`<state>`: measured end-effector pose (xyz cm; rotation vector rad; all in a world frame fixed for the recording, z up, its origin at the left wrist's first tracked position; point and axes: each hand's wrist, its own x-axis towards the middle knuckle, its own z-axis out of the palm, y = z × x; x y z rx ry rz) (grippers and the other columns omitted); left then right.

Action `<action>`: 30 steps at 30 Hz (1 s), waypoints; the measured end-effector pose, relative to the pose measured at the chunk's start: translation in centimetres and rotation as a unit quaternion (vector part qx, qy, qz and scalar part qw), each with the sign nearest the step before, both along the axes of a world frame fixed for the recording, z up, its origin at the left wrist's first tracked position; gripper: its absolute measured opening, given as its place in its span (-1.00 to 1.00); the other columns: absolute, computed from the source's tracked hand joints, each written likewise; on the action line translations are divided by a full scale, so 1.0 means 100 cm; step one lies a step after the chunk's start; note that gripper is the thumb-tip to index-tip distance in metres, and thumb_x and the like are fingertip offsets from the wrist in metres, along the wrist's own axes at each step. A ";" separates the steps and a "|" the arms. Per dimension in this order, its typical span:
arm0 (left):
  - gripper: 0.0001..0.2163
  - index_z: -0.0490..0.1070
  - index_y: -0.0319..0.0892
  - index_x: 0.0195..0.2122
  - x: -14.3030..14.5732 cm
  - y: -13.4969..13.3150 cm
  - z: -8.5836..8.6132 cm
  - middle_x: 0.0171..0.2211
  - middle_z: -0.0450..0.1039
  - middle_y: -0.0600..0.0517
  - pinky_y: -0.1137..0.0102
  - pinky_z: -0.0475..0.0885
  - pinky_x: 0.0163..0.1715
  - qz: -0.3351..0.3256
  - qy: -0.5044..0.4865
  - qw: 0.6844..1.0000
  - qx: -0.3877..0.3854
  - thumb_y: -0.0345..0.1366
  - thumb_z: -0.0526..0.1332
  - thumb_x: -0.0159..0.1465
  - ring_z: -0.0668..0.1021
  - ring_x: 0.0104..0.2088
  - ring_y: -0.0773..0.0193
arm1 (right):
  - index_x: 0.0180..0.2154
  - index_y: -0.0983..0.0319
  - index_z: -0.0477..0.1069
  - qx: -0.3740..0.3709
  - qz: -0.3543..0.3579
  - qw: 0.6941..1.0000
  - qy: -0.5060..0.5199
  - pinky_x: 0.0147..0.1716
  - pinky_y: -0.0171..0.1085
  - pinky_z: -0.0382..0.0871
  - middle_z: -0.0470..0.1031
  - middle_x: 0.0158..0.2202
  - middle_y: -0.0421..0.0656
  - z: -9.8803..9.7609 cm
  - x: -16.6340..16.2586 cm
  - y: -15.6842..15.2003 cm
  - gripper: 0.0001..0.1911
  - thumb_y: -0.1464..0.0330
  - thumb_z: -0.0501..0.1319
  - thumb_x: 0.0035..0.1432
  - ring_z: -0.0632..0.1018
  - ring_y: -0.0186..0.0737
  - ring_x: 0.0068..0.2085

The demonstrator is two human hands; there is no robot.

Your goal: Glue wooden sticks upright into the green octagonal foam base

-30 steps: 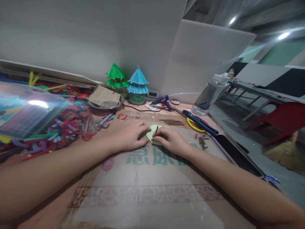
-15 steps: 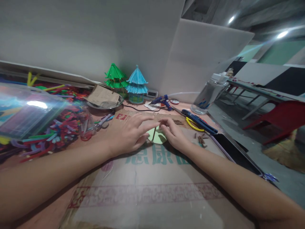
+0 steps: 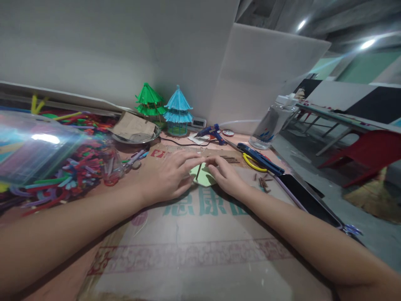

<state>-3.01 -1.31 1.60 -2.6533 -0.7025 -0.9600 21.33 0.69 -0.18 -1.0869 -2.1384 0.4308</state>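
Observation:
A pale green flat piece [image 3: 207, 179] lies on the cardboard between my hands. On it a short thin brown stick [image 3: 198, 172] stands nearly upright, its top end hidden by fingers. My left hand [image 3: 171, 173] reaches in from the left, its index finger over the stick's top and its thumb close to the green piece's left edge. My right hand [image 3: 225, 173] is curled at the right side of the green piece, its fingertips meeting those of the left near the stick's top. What the right fingers pinch is hidden.
Short brown sticks [image 3: 264, 182] and longer ones [image 3: 230, 159] lie at the right. Behind stand a green model [image 3: 149, 100], a blue model [image 3: 178, 110], a glue gun [image 3: 213, 134] and a bottle [image 3: 271, 125]. Yellow-handled pliers [image 3: 254, 163], a phone [image 3: 308, 200] and colourful pipe cleaners [image 3: 75, 167] flank the cardboard [image 3: 188, 255].
The view has shifted slightly, so everything sits a little further left. Both hands keep nearly the same pose around the brown stick and green piece.

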 end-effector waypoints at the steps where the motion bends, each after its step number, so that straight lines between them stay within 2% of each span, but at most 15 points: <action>1: -0.52 0.20 -0.17 0.31 0.000 0.000 0.000 0.19 0.40 -0.23 0.12 0.42 0.19 0.001 -0.004 1.000 -0.004 -0.31 0.20 0.37 0.45 0.21 -0.01 | -0.06 0.22 0.38 -0.002 -0.001 1.000 -0.002 0.02 -0.07 0.36 0.54 -0.06 -0.02 0.000 0.000 0.000 -0.80 0.34 0.06 0.36 0.52 -0.07 -0.02; 10: -0.50 0.17 -0.16 0.31 -0.001 0.000 -0.002 0.21 0.39 -0.21 0.09 0.38 0.23 0.014 -0.007 1.000 -0.012 -0.34 0.19 0.36 0.43 0.25 -0.01 | -0.04 0.25 0.37 -0.015 0.007 1.000 -0.012 0.01 -0.07 0.36 0.54 -0.05 0.01 0.002 -0.001 -0.002 -0.78 0.35 0.05 0.36 0.52 -0.06 -0.03; 14: -0.45 0.09 -0.17 0.35 -0.002 -0.001 -0.003 0.24 0.37 -0.23 0.06 0.36 0.24 0.029 -0.008 0.999 -0.023 -0.28 0.19 0.37 0.41 0.27 -0.05 | -0.03 0.26 0.38 -0.012 0.002 1.000 -0.014 0.01 -0.06 0.37 0.55 -0.06 0.02 0.000 -0.001 0.000 -0.77 0.36 0.05 0.36 0.52 -0.06 -0.03; 17: -0.39 0.06 -0.17 0.38 -0.001 0.001 -0.005 0.27 0.35 -0.24 0.04 0.36 0.23 0.061 -0.004 0.996 -0.069 -0.15 0.21 0.37 0.41 0.27 -0.10 | -0.04 0.25 0.39 -0.010 -0.006 1.000 -0.013 -0.01 -0.08 0.39 0.57 -0.07 0.01 -0.001 -0.001 0.000 -0.78 0.36 0.07 0.35 0.54 -0.06 -0.05; 21: -0.14 0.04 -0.15 0.41 0.001 0.011 -0.012 0.23 0.39 -0.25 0.01 0.42 0.13 0.096 0.022 0.981 -0.166 0.10 0.34 0.21 0.47 0.19 -0.17 | -0.07 0.23 0.42 -0.005 -0.019 1.000 -0.007 -0.04 -0.09 0.40 0.59 -0.10 -0.02 0.002 -0.001 -0.001 -0.79 0.36 0.09 0.33 0.56 -0.07 -0.07; 23: -0.21 0.14 -0.10 0.36 0.002 0.017 -0.018 0.17 0.45 -0.20 0.05 0.45 0.07 0.091 0.021 0.974 -0.209 0.09 0.36 0.20 0.51 0.13 -0.14 | -0.08 0.22 0.43 -0.007 -0.021 1.000 0.005 -0.06 -0.12 0.41 0.59 -0.12 -0.04 0.004 -0.001 -0.001 -0.80 0.34 0.10 0.33 0.57 -0.09 -0.09; 25: -0.38 0.27 -0.09 0.27 0.002 0.022 -0.022 0.14 0.48 -0.16 0.07 0.44 0.05 0.085 0.015 0.970 -0.228 0.01 0.33 0.25 0.52 0.11 -0.10 | -0.11 0.21 0.43 -0.008 -0.029 0.999 0.021 -0.09 -0.15 0.42 0.59 -0.15 -0.07 0.005 0.000 0.000 -0.81 0.33 0.10 0.32 0.58 -0.12 -0.12; 30: -0.66 0.43 -0.15 0.05 0.001 0.026 -0.023 0.02 0.53 -0.15 0.05 0.40 0.09 0.072 0.021 0.972 -0.223 -0.13 0.23 0.31 0.52 0.06 -0.07 | -0.13 0.22 0.43 -0.025 -0.058 0.996 0.066 -0.17 -0.19 0.43 0.58 -0.18 -0.10 0.001 0.006 0.012 -0.79 0.29 0.10 0.30 0.56 -0.17 -0.20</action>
